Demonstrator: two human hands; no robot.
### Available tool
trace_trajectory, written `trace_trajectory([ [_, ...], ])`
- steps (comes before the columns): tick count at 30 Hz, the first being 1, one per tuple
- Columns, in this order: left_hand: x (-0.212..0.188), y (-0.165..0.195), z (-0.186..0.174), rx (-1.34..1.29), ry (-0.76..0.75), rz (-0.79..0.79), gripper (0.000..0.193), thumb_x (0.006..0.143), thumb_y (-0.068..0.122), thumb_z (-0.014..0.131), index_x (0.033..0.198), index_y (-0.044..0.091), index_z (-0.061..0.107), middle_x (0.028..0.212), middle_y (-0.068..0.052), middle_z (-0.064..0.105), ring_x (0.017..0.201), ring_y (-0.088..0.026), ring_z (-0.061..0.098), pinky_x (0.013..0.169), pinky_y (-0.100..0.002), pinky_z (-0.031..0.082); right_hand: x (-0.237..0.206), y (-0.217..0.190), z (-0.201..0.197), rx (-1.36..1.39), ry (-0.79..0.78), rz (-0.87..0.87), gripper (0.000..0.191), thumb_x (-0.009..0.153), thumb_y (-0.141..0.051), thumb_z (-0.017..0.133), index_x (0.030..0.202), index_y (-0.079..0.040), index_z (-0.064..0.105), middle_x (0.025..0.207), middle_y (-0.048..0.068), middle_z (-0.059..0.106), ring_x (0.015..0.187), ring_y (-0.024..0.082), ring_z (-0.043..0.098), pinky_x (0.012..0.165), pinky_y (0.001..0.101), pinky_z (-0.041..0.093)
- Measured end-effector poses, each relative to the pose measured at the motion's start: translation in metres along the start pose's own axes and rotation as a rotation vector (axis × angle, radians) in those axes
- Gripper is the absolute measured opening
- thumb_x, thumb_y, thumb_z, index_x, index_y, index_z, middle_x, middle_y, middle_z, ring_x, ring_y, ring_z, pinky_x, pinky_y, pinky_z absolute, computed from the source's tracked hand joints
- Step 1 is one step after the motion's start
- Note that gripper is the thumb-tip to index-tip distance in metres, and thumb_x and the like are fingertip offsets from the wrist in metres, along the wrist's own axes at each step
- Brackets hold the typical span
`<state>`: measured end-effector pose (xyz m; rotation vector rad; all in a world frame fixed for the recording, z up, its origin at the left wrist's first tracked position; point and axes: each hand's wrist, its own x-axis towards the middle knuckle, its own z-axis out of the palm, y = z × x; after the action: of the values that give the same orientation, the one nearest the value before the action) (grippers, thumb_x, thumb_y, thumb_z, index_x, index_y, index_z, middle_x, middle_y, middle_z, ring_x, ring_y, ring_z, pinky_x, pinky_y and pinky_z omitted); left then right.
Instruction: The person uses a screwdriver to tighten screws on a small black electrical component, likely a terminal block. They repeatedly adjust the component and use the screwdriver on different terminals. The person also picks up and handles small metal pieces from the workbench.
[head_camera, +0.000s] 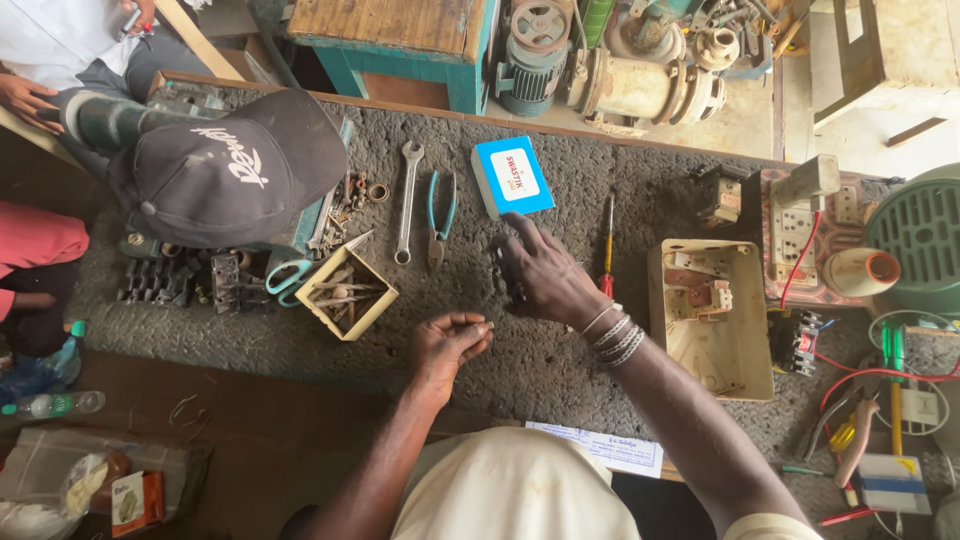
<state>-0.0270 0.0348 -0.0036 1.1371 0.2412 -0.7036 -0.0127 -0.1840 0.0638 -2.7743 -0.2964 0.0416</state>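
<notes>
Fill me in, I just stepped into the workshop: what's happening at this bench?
A person leans over a rough grey bench. The right hand rests on a small dark part, below a blue box. The left hand pinches something tiny, too small to tell. Nearby lie a spanner, pliers, a screwdriver, a small box of screws, a black cap and an opened beige switch box.

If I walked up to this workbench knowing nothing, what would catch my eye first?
Probably the bright blue box at the top centre, just beyond the right hand, which rests on a small dark part. Next, the dark cap at the left end of the bench, and the left hand pinching something tiny nearer the person.
</notes>
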Motion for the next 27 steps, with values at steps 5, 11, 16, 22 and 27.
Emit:
trace_trajectory([
  [5, 0.009, 0.000, 0.008, 0.109, 0.088, 0.056, 0.015, 0.086, -0.005, 0.072, 0.100, -0.004, 0.076, 0.094, -0.016, 0.078, 0.079, -0.017, 0.076, 0.069, -0.025, 0.063, 0.001, -0.010, 0.001, -0.100, -0.118, 0.105, 0.122, 0.054, -0.039, 0.098, 0.155, -0.008, 0.035, 0.144, 0.015, 0.047, 0.126, 0.037, 0.048, 0.110, 0.0480, 0.044],
  [11, 0.013, 0.001, 0.022, 0.257, 0.138, 0.106, 0.023, 0.082, 0.000, 0.077, 0.104, 0.000, 0.068, 0.085, -0.010, 0.075, 0.067, -0.014, 0.071, 0.054, -0.025, 0.056, -0.012, 0.009, -0.004, 0.055, -0.064, -0.099, 0.115, 0.053, -0.032, 0.095, 0.150, -0.006, 0.039, 0.143, 0.017, 0.050, 0.127, 0.040, 0.047, 0.111, 0.0490, 0.041],
  [16, 0.015, -0.002, 0.022, 0.210, 0.214, 0.097, 0.034, 0.080, 0.001, 0.078, 0.105, 0.004, 0.056, 0.084, -0.010, 0.073, 0.061, -0.013, 0.069, 0.047, -0.025, 0.053, -0.025, 0.015, 0.001, 0.238, 0.020, -0.067, 0.097, 0.062, -0.025, 0.089, 0.148, -0.007, 0.046, 0.147, 0.019, 0.051, 0.133, 0.038, 0.052, 0.112, 0.0456, 0.045],
  [22, 0.020, -0.002, 0.010, 0.142, 0.205, 0.141, 0.041, 0.081, -0.001, 0.077, 0.111, 0.002, 0.050, 0.086, -0.012, 0.073, 0.060, -0.012, 0.068, 0.047, -0.024, 0.054, -0.032, 0.014, -0.003, 0.323, -0.005, -0.093, 0.091, 0.065, -0.019, 0.086, 0.148, -0.008, 0.048, 0.147, 0.019, 0.053, 0.131, 0.039, 0.055, 0.109, 0.0450, 0.047],
  [27, 0.019, -0.001, 0.012, 0.337, 0.194, 0.078, 0.051, 0.080, 0.000, 0.078, 0.121, 0.005, 0.048, 0.085, -0.011, 0.073, 0.057, -0.012, 0.066, 0.045, -0.025, 0.050, -0.030, 0.009, -0.004, 0.309, 0.049, -0.147, 0.091, 0.068, -0.024, 0.089, 0.148, -0.008, 0.048, 0.145, 0.019, 0.053, 0.131, 0.040, 0.054, 0.109, 0.0474, 0.047],
])
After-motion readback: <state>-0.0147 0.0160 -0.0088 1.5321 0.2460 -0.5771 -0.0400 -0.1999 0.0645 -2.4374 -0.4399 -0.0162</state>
